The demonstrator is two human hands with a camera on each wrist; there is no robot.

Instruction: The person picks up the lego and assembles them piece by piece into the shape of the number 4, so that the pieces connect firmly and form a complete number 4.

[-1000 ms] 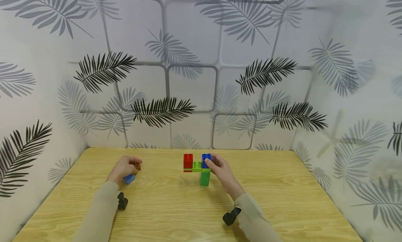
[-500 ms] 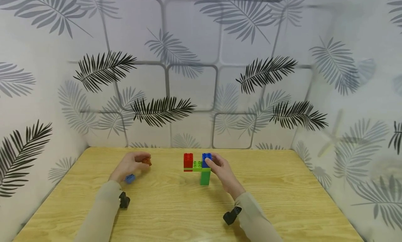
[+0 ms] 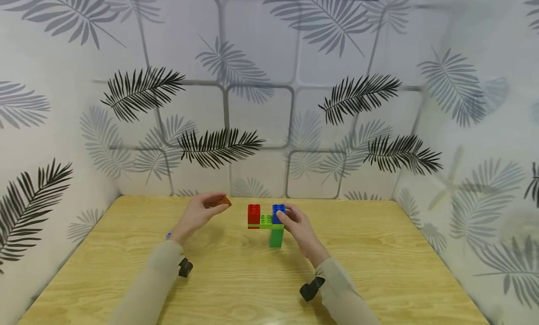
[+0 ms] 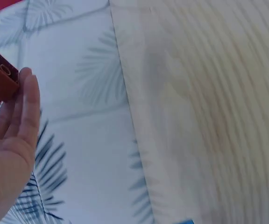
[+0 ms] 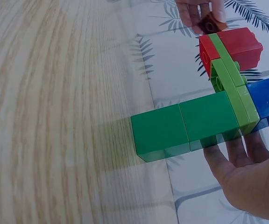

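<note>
My left hand (image 3: 195, 218) pinches a reddish-brown toy building brick (image 4: 3, 85), its hollow underside showing in the left wrist view. Left of centre on the table stands a construction of bricks: stacked green bricks (image 5: 208, 117) form its column, topped by a lime-green piece (image 3: 265, 222) that reaches out sideways. A red brick (image 3: 254, 214) sits on the overhanging end, with more red below it in the right wrist view. Above the column is a blue brick (image 3: 278, 215). My right hand (image 3: 304, 231) grips the construction at this blue brick, its fingers also along the green bricks.
A loose blue brick (image 3: 169, 235) lies on the wooden table (image 3: 236, 287), mostly hidden behind my left wrist. Leaf-patterned cloth (image 3: 261, 109) rises behind the table and on both sides. Each wrist wears a small black camera (image 3: 185, 267).
My left hand has lifted the brown brick and carried it rightward and farther back, closer to the construction. My right hand and the construction have stayed nearly still.
</note>
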